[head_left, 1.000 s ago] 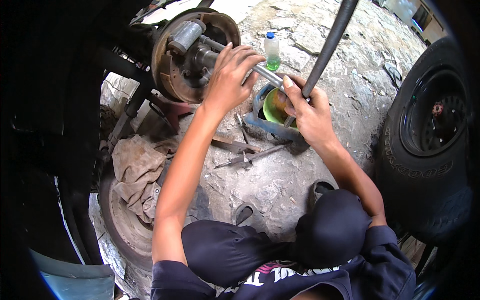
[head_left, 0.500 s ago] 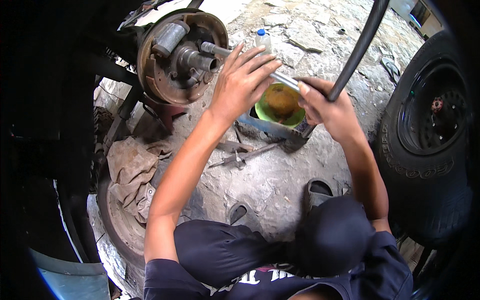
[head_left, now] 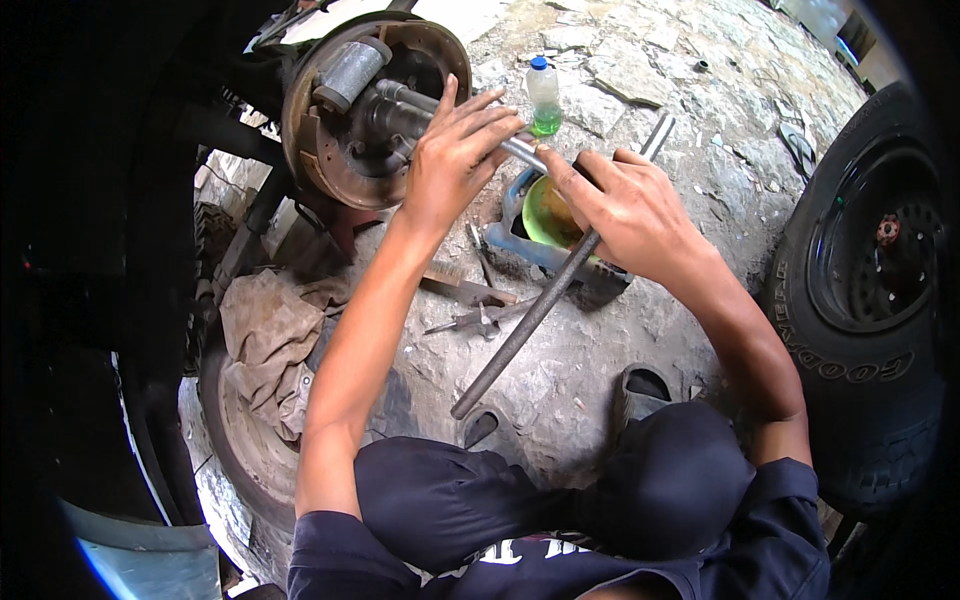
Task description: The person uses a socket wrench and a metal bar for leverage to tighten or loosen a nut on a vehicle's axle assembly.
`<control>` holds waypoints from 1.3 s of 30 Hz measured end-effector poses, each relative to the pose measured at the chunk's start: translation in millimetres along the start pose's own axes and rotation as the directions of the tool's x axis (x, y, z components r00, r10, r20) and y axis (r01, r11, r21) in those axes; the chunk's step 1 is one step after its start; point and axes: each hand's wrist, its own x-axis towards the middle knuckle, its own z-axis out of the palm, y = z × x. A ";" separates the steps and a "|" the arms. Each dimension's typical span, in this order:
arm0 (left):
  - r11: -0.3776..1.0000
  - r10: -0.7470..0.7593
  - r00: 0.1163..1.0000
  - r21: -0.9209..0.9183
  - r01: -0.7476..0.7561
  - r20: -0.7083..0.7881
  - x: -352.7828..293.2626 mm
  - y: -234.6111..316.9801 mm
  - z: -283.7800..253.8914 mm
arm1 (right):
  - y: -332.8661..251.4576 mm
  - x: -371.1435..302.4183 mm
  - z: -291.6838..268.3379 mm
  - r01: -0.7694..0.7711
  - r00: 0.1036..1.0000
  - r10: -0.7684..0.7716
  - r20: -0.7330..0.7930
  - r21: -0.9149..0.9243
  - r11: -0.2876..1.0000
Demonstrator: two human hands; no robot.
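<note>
My right hand [head_left: 635,210] is closed around the joint of a long T-handled socket wrench [head_left: 522,152]. Its dark crossbar [head_left: 515,335] slants from the upper right down toward my knees. Over the wrench's shaft lies my left hand [head_left: 450,165], its fingers stretched out and apart, touching the metal; the thumb is hard to see. The shaft's far end reaches the hub spindle [head_left: 400,118] of a rusty brake assembly [head_left: 325,175]. A grey cylindrical part [head_left: 352,75] sits at the top of that assembly. Whether the socket sits on a nut cannot be made out.
Beneath my hands stands a blue container [head_left: 515,240] with a green bowl [head_left: 545,215] in it. A bottle [head_left: 543,95] of green liquid stands beyond. Tools [head_left: 485,315] lie on the stone ground. A large tyre [head_left: 850,330] is at right, a cloth [head_left: 265,330] at left.
The crossbar has swung from pointing up and right to slanting down toward my knees. The wrench's far end has shifted left toward the hub. My right hand has changed its grip.
</note>
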 end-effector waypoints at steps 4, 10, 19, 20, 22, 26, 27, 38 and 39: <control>1.000 0.007 0.998 -0.014 -0.008 -0.059 13.4 -3.1 -0.4 | 4.1 10.2 -11.0 0.027 0.999 -0.029 -0.020 -0.068 0.997; 0.999 -0.008 0.995 -0.042 0.004 -0.103 21.0 -8.4 -1.8 | 5.4 29.0 -25.5 0.115 0.993 -0.117 0.010 -0.267 0.957; 0.993 0.114 0.990 -0.035 -0.117 -0.081 33.8 -26.4 -4.0 | 19.7 24.4 -14.1 0.130 0.985 -0.157 -0.065 -0.308 0.942; 0.993 0.112 0.991 -0.037 -0.115 -0.075 32.6 -24.3 0.9 | 19.7 21.9 -12.4 0.120 0.984 -0.151 -0.090 -0.283 0.951; 0.991 0.079 0.993 -0.105 -0.088 -0.089 32.2 -24.5 4.3 | 23.2 23.4 -18.3 0.149 0.984 -0.171 -0.042 -0.320 0.936; 0.995 -0.030 0.995 -0.102 0.020 -0.094 26.4 -17.9 1.8 | 26.2 39.2 -36.5 0.220 0.976 -0.201 0.088 -0.398 0.891; 0.992 -0.066 0.992 -0.116 0.053 -0.106 18.7 -10.7 0.3 | 22.7 41.7 -36.7 0.220 0.975 -0.195 0.103 -0.405 0.887; 0.936 0.120 0.991 -0.339 -0.094 0.056 -87.3 45.7 -34.0 | 34.5 49.6 -36.2 0.263 0.964 -0.256 0.077 -0.446 0.856; 0.927 0.124 0.992 -0.357 -0.110 0.015 -87.6 56.8 -30.2 | 46.4 52.0 -37.8 0.271 0.961 -0.267 0.073 -0.445 0.854</control>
